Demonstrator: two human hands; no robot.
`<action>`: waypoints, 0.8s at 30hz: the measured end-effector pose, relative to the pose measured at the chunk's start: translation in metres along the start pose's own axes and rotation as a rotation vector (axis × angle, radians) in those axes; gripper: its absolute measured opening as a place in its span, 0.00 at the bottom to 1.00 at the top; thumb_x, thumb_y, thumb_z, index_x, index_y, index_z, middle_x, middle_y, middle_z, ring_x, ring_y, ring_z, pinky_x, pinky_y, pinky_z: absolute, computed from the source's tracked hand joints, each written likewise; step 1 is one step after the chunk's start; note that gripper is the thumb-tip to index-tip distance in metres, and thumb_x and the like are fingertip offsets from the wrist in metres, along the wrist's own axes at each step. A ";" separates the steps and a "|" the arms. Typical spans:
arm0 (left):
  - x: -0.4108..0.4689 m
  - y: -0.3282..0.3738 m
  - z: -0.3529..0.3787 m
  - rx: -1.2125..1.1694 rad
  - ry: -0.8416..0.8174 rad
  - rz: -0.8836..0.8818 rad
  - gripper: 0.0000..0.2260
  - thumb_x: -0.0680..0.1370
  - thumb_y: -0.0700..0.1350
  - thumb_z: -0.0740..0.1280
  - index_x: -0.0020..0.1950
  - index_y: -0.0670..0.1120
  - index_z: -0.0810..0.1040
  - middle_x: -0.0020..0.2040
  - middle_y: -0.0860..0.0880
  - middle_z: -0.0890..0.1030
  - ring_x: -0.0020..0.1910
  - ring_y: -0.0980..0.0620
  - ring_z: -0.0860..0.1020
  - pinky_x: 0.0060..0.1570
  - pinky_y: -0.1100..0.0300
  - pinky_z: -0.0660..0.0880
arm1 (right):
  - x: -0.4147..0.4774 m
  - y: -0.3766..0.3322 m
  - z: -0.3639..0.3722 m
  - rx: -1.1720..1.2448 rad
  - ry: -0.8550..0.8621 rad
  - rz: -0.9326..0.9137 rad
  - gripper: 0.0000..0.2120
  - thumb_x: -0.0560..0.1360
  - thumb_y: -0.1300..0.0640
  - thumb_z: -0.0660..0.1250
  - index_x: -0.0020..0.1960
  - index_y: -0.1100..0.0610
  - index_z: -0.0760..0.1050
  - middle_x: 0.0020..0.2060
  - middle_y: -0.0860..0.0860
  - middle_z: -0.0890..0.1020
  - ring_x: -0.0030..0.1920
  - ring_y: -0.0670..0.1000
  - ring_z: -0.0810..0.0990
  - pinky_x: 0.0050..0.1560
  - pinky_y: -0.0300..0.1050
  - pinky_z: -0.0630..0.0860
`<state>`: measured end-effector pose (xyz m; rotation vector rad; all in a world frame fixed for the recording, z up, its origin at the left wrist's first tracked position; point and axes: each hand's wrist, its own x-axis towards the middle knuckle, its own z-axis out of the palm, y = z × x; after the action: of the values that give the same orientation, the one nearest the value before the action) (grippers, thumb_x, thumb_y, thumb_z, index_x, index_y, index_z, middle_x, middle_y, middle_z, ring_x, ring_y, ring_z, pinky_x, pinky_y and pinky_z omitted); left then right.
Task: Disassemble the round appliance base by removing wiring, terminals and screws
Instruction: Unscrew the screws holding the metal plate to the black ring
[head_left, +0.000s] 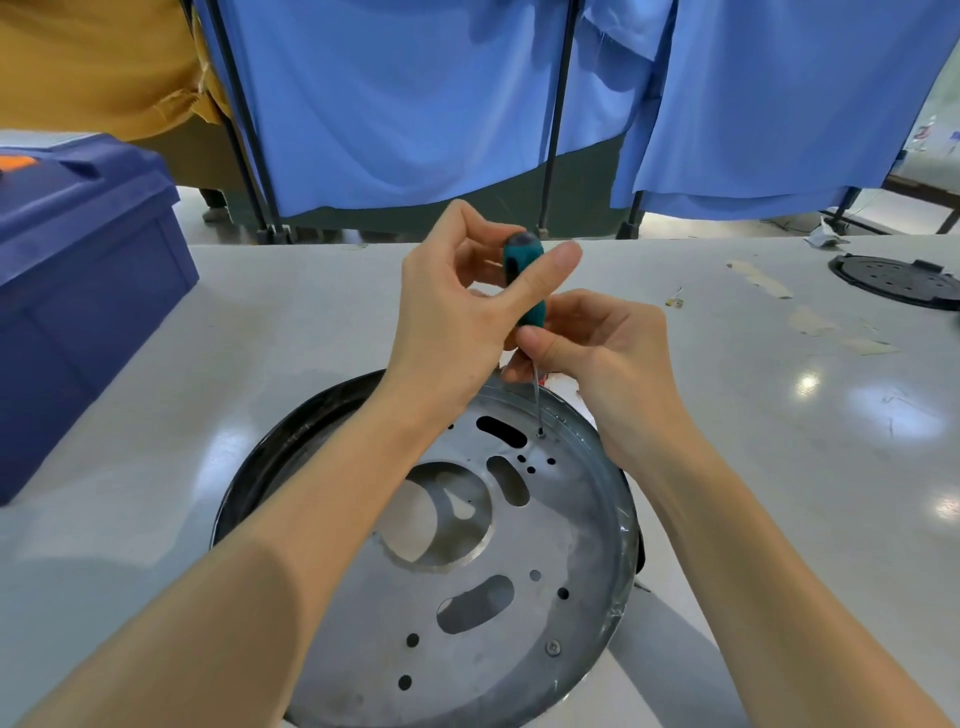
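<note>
The round appliance base lies on the table in front of me, a grey metal plate with slots and holes inside a black rim. A teal-handled screwdriver stands nearly upright, its thin shaft tip set on a screw near the plate's far edge. My left hand grips the top of the handle. My right hand pinches the handle's lower end and the shaft. Another screw sits near the plate's front right. No wiring is visible.
A blue lidded bin stands at the left on the white table. A black round perforated part lies at the far right. Tape scraps mark the table. Blue curtains hang behind.
</note>
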<state>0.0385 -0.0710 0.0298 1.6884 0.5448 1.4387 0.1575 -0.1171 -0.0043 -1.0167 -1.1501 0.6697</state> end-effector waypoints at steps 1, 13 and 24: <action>0.000 -0.001 -0.001 -0.042 -0.033 -0.008 0.07 0.75 0.45 0.71 0.48 0.44 0.76 0.43 0.50 0.83 0.43 0.55 0.82 0.41 0.60 0.80 | 0.001 0.001 0.000 0.020 -0.012 0.014 0.04 0.73 0.70 0.68 0.47 0.66 0.80 0.35 0.58 0.84 0.30 0.55 0.82 0.38 0.50 0.82; -0.002 0.004 0.001 0.051 -0.043 0.005 0.09 0.72 0.47 0.74 0.50 0.47 0.80 0.38 0.53 0.79 0.33 0.58 0.78 0.29 0.60 0.78 | -0.001 0.002 0.001 0.062 -0.087 0.033 0.07 0.72 0.66 0.71 0.50 0.66 0.80 0.37 0.59 0.85 0.33 0.58 0.84 0.39 0.47 0.80; 0.001 0.002 -0.003 -0.008 -0.126 0.011 0.13 0.78 0.42 0.68 0.62 0.48 0.78 0.45 0.45 0.81 0.44 0.56 0.81 0.42 0.66 0.78 | -0.001 0.003 -0.001 0.064 -0.054 0.030 0.08 0.72 0.62 0.72 0.51 0.63 0.80 0.40 0.57 0.86 0.39 0.57 0.86 0.43 0.46 0.81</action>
<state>0.0358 -0.0708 0.0318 1.7642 0.4603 1.3304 0.1589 -0.1166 -0.0079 -0.9688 -1.1551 0.7569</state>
